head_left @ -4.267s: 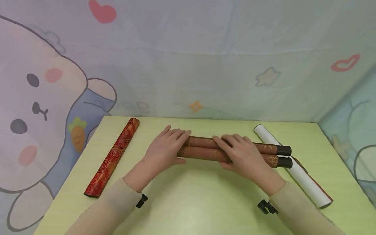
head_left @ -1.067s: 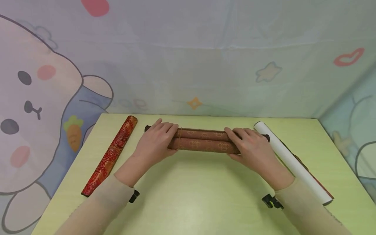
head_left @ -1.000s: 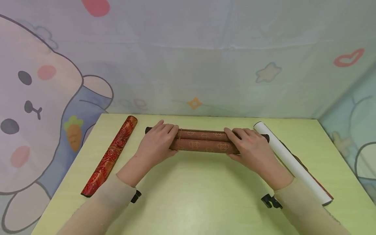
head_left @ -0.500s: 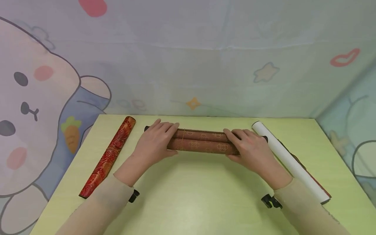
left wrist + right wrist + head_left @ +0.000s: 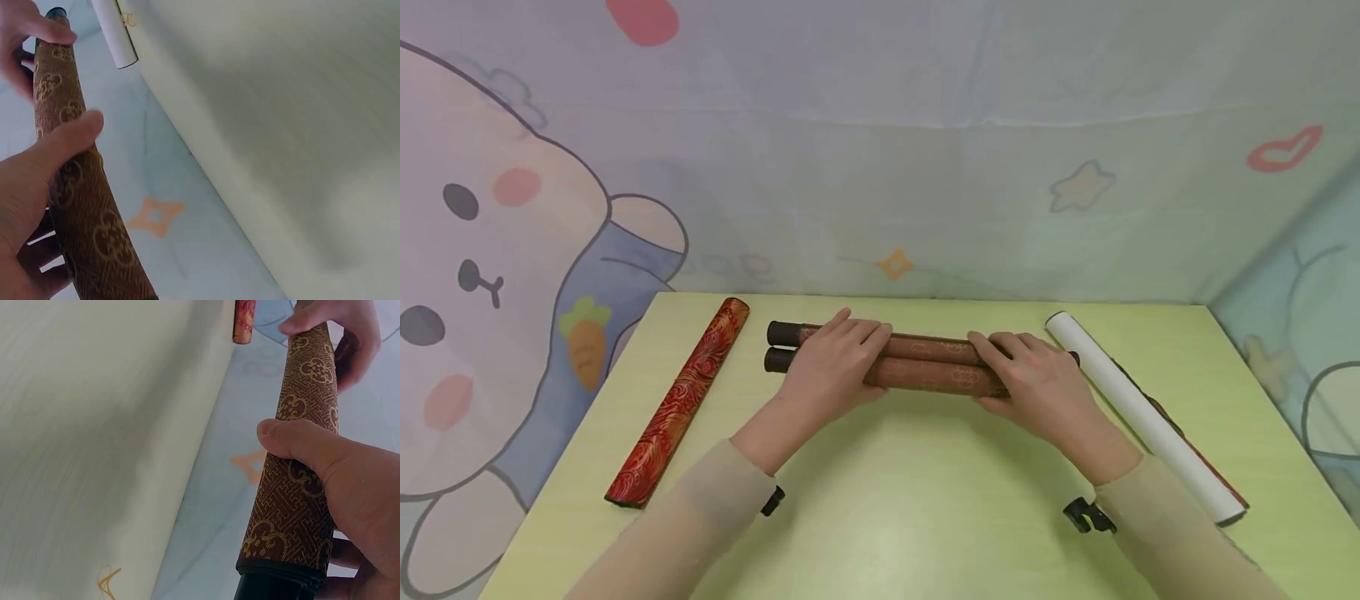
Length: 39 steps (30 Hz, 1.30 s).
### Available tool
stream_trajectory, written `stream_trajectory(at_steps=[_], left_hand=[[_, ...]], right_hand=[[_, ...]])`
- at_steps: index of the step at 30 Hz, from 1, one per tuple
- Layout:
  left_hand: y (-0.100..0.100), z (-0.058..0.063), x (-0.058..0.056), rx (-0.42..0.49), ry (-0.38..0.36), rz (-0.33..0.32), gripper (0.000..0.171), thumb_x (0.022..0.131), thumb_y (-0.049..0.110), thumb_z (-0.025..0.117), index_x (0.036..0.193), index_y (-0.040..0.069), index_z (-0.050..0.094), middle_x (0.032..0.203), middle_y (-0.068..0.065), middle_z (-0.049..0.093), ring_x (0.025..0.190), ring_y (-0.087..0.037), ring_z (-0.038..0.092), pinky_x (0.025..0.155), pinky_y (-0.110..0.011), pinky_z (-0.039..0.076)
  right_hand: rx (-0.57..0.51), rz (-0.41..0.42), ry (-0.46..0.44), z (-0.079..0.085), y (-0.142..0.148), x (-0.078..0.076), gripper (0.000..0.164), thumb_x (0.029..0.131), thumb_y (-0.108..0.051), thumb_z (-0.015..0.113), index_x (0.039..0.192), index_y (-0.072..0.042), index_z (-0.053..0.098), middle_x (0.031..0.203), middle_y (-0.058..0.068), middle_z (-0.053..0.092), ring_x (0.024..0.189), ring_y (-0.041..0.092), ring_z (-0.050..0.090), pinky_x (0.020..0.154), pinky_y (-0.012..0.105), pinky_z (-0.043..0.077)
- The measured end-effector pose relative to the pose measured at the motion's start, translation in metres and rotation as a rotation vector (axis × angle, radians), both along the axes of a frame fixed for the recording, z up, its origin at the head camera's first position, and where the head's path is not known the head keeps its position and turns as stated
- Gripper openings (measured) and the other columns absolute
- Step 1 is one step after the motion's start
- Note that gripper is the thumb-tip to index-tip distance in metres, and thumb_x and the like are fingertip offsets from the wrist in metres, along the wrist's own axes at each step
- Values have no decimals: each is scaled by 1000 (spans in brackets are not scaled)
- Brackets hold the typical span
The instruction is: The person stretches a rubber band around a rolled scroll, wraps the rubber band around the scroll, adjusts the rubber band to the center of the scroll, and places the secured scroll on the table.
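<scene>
A brown brocade scroll (image 5: 925,372) with gold floral medallions is held level above the table, its two rolls side by side. Dark knobs (image 5: 780,360) show at its left end. My left hand (image 5: 835,358) wraps around the rolls left of the middle, thumb (image 5: 75,134) along the near side. Nearer the other end, my right hand (image 5: 1037,375) grips the same scroll, its thumb (image 5: 300,440) across the brocade. A thin cord shows by my left thumb in the left wrist view. The right knobs are mostly hidden behind my right hand in the head view.
On the pale yellow-green table (image 5: 880,517), a red-and-gold patterned roll (image 5: 679,404) lies slanted at the left. A white roll (image 5: 1142,417) with a red edge lies slanted at the right, close to my right forearm. A cartoon-printed cloth (image 5: 887,167) hangs behind the table.
The scroll had its right knobs sticking out past my right hand at first. In the last half second my left hand has slid right along it, uncovering the left knobs.
</scene>
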<state>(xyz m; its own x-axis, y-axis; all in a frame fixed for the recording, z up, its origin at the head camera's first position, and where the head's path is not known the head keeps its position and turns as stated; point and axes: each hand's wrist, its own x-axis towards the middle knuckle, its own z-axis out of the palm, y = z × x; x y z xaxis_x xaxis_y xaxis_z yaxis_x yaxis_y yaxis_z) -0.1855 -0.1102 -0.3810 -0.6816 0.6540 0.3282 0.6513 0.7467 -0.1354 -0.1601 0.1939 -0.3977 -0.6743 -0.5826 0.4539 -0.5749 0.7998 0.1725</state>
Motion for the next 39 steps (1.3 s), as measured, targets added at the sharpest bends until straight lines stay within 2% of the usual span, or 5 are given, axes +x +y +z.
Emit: stream_trajectory(at_steps=[7,17,25,33,39], left_hand=[[-15,5,0,-25,-87,67,91,75,48,98,145,4,61,132,-11,71,126,-29,67,125,-46,36],[5,1,3,-15,-34,27,78,76,49,97,131,4,67,124,-12,73,114,-35,69,103,-43,56],[-6,9,2,8,-112,87,88,73,52,98,141,6,65,134,-11,70,128,-32,66,123,-47,40],[2,2,1,27,-31,-10,70,75,46,98,123,5,69,118,-9,72,99,-27,67,86,-37,60],[3,7,1,19,-122,35,89,75,57,95,141,6,64,132,-11,70,119,-34,67,106,-43,55]], right_hand=[[16,5,-2,0,-1,0,83,72,-41,101,140,-8,66,118,13,71,98,35,72,70,48,63],[10,15,5,0,-8,-2,82,72,-40,101,139,-8,67,116,13,71,96,35,72,71,47,63],[0,14,6,-1,-7,-3,80,71,-39,101,137,-9,68,115,12,71,96,33,73,69,45,63],[1,26,14,0,-13,-6,81,71,-39,102,138,-9,67,115,13,71,97,34,73,71,46,63],[-5,25,12,0,-17,-6,82,71,-42,101,138,-10,67,116,11,71,96,33,73,71,46,63]])
